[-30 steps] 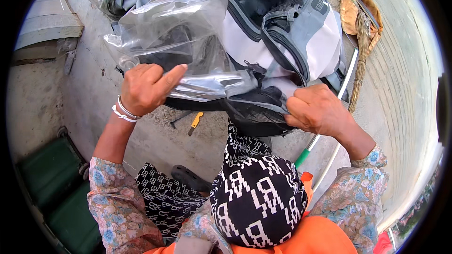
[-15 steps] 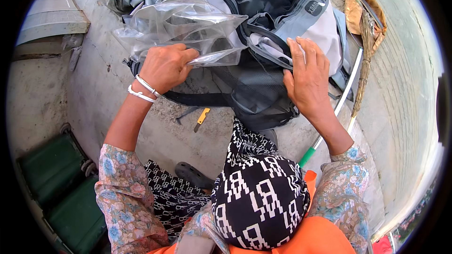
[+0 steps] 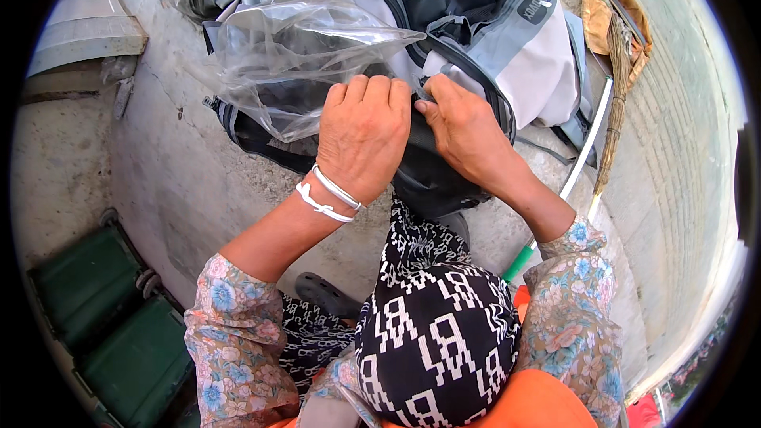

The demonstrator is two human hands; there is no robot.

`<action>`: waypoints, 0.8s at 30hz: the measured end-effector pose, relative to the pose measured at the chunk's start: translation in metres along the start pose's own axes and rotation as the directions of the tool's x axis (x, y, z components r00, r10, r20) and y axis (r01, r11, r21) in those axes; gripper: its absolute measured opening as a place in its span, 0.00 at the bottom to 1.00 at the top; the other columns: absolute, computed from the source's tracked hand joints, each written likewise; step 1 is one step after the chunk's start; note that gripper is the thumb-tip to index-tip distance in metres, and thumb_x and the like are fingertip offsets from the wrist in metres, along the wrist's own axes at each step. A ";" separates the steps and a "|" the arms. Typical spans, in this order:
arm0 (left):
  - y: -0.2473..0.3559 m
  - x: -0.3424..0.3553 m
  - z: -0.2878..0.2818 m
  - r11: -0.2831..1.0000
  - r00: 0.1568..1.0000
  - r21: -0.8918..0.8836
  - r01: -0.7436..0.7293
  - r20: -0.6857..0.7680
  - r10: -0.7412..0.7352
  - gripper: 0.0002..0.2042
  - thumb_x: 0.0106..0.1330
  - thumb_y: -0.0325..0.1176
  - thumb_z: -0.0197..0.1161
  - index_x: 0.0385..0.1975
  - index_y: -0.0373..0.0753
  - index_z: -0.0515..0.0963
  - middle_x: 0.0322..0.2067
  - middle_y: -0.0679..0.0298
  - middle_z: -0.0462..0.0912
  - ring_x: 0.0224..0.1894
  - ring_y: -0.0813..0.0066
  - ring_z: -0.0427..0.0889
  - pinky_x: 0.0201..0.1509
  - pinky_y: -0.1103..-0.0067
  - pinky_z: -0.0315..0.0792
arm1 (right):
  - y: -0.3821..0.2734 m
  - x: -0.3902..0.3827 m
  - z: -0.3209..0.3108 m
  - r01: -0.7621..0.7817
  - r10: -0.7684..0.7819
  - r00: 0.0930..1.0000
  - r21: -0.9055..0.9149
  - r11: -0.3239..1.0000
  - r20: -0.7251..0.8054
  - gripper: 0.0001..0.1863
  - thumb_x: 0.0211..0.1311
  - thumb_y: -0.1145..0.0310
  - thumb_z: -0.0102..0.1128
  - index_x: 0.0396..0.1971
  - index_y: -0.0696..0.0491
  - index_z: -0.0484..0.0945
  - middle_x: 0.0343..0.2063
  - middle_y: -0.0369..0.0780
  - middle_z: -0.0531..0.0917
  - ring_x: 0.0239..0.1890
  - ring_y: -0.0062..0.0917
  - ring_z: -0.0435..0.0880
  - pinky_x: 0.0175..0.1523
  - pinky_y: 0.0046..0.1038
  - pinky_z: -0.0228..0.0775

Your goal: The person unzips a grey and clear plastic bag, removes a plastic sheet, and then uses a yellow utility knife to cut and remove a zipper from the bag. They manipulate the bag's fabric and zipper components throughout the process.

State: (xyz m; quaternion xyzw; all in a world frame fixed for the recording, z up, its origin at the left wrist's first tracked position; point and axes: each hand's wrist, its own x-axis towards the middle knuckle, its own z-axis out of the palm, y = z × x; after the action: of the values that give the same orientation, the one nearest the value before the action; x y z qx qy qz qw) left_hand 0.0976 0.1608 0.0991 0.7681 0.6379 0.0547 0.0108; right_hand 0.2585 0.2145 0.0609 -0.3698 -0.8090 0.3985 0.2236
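Nearest the wearer, just below both hands, is the slack black lower end of a grey bag (image 3: 491, 40), which lies on concrete ground (image 3: 178, 182). The left hand (image 3: 366, 133) is bent over the bag's edge, its fingertips hidden; whether it grips cannot be told. The right hand (image 3: 468, 127), close beside it, pinches the bag's edge between thumb and forefinger. A black strap (image 3: 265, 143) curves out left of the left hand. Beyond that hand spreads glossy, creased clear plastic (image 3: 309, 55). Farther from the hands, pale and slate panels flank dark zips and dark mesh.
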 end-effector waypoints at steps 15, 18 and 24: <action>-0.038 0.012 -0.025 0.741 0.823 -0.402 -0.538 -0.058 0.565 0.10 0.43 0.32 0.64 0.17 0.42 0.67 0.18 0.66 0.62 0.21 0.70 0.69 0.22 0.74 0.64 | -0.009 0.012 -0.044 -0.166 -0.104 0.767 0.352 0.921 0.633 0.30 0.71 0.49 0.49 0.17 0.60 0.68 0.11 0.45 0.67 0.16 0.34 0.69 0.25 0.36 0.62; -0.034 0.003 -0.074 0.691 0.767 -0.379 -0.615 -0.086 0.636 0.15 0.32 0.33 0.64 0.11 0.43 0.60 0.16 0.69 0.53 0.17 0.74 0.62 0.18 0.77 0.55 | -0.031 0.003 -0.067 0.010 -0.339 0.721 0.479 0.878 0.605 0.26 0.70 0.53 0.52 0.17 0.57 0.64 0.13 0.43 0.67 0.18 0.42 0.71 0.23 0.37 0.62; -0.042 -0.004 -0.083 0.678 0.754 -0.406 -0.613 -0.045 0.655 0.14 0.35 0.33 0.64 0.12 0.44 0.61 0.15 0.68 0.55 0.17 0.75 0.65 0.18 0.80 0.59 | -0.020 -0.010 -0.074 0.044 -0.380 0.754 0.536 0.843 0.536 0.25 0.69 0.57 0.56 0.16 0.55 0.62 0.13 0.41 0.65 0.16 0.39 0.68 0.22 0.37 0.60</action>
State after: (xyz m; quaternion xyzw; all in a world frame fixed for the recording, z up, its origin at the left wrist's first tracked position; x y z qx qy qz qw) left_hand 0.0478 0.1604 0.1775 0.9243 0.3052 0.1428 0.1793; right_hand 0.3047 0.2342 0.1199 -0.0495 -0.7451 0.6608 0.0751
